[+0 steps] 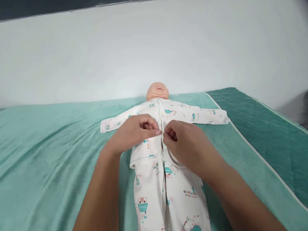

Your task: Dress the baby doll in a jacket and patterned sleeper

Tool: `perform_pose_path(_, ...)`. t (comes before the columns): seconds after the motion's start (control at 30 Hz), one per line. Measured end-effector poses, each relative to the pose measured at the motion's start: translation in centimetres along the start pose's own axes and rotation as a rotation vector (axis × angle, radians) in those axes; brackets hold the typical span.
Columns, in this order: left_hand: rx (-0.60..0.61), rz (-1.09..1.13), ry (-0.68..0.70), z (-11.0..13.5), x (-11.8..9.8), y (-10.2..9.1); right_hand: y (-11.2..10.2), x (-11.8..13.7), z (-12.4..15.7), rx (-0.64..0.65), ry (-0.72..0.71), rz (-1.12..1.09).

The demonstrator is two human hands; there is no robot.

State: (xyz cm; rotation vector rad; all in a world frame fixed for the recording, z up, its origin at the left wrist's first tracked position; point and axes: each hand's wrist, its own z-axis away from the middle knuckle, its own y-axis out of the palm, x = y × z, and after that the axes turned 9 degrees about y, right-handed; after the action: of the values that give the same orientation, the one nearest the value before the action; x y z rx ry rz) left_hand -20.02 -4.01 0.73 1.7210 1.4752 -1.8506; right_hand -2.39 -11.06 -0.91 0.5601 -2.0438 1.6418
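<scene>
A baby doll (157,90) lies on its back with its arms out to the sides. It wears a white printed baby top (147,153) with a front opening down the middle, and matching white baby trousers (149,193). My left hand (136,132) pinches the top's front edge at the middle of the chest. Just to the right, my right hand (182,138) is closed on the other front edge, with its fingertips close to those of the left. Whatever small fastener lies between the fingertips is hidden.
A light green blanket (52,170) with wrinkles on the left lies under the doll. Darker green quilted bedding (280,142) shows at the right. A white wall (146,42) rises behind the doll's head.
</scene>
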Motion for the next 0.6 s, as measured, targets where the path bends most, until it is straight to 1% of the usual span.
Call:
perform_pose_path(0.1, -0.039, 0.035, 0.017, 0.0, 0.0, 0.2, -0.6, -0.6, -0.4, 0.087, 0.022, -0.206)
perform_pose_path(0.27, -0.037, 0.163, 0.030, 0.0, -0.4, 0.6, -1.3, -1.9, -1.4, 0.319, 0.148, -0.671)
perform_pose_path(0.33, -0.033, 0.213, 0.021, -0.1, -0.6, 0.7, -1.2, -2.0, -1.7, 0.375, 0.168, -0.839)
perform_pose_path(0.4, -0.021, 0.288, 0.019, -0.1, -0.6, 0.8, -0.9, -1.9, -1.8, 0.397, 0.173, -0.976)
perform_pose_path(0.47, -0.006, 0.363, 0.021, -0.1, -0.5, 0.8, -0.7, -1.7, -1.7, 0.402, 0.169, -1.055)
perform_pose_path(0.6, 0.004, 0.447, 0.026, -0.2, 0.0, 0.8, -0.3, -1.3, -1.6, 0.387, 0.161, -1.072)
